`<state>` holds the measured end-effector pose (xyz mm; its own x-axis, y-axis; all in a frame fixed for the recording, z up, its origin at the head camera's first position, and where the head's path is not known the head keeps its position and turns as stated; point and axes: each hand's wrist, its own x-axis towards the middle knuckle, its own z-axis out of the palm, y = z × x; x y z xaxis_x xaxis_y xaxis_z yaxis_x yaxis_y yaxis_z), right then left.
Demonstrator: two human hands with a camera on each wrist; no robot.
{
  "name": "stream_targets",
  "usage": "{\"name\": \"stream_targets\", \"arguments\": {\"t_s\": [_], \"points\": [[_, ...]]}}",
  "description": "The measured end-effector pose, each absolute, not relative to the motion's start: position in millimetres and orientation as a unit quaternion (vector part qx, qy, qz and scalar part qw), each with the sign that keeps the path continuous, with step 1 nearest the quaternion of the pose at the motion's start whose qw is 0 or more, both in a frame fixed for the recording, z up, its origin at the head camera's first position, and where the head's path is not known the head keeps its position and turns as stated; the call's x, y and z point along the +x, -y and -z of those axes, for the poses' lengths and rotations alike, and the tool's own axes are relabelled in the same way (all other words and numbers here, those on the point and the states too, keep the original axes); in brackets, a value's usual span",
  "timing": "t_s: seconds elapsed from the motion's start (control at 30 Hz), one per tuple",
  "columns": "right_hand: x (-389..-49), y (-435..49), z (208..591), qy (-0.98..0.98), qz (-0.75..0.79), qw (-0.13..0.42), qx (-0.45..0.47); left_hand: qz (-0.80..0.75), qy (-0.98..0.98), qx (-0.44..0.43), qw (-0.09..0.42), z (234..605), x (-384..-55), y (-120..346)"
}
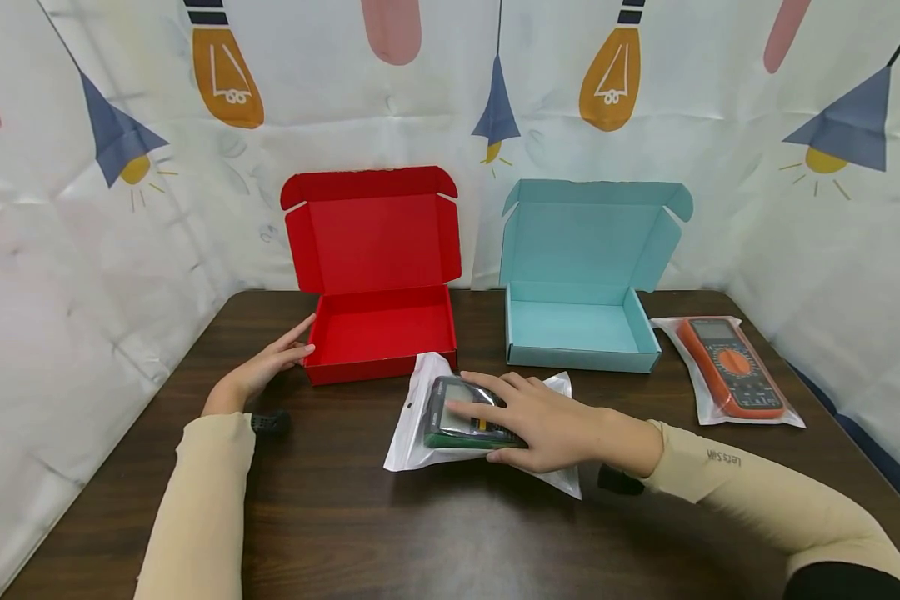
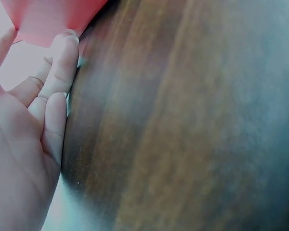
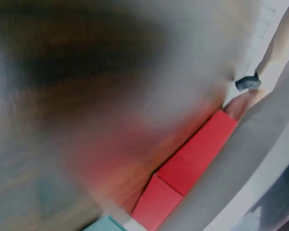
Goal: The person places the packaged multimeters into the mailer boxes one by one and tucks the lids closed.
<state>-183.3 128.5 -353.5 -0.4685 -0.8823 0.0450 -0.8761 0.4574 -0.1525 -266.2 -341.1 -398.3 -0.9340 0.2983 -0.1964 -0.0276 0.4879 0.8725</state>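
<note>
A green-and-black multimeter [image 1: 457, 408] lies inside a clear, white-edged plastic bag [image 1: 412, 442] at the middle of the table. My right hand [image 1: 551, 421] grips it from above, fingers across its face and thumb at the near edge, hiding its right part. To the left, the fingers of my left hand [image 1: 258, 371] are extended against the left wall of an open red box [image 1: 382, 367]. The left wrist view shows the left hand [image 2: 26, 120] with its fingertips right at the red cardboard. Most of the right wrist view is blurred.
A light blue box [image 1: 581, 358] stands with its lid raised, right of the red one. An orange multimeter [image 1: 735, 367] in a clear bag lies at the table's right side. A patterned white curtain [image 1: 435, 108] hangs behind the dark wooden table [image 1: 360, 533].
</note>
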Motion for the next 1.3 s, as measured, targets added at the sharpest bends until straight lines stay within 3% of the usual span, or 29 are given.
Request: {"name": "stream_targets", "arguments": {"t_s": [0.8, 1.3], "points": [[-234.7, -114.4, 336.1, -0.843, 0.107, -0.028, -0.526, -0.496, -0.849, 0.069, 0.166, 396.9, -266.0, 340.7], [-262.3, -89.7, 332.4, -0.842, 0.082, -0.001, -0.534, -0.5, -0.848, 0.063, 0.165, 397.9, -266.3, 341.5]]}}
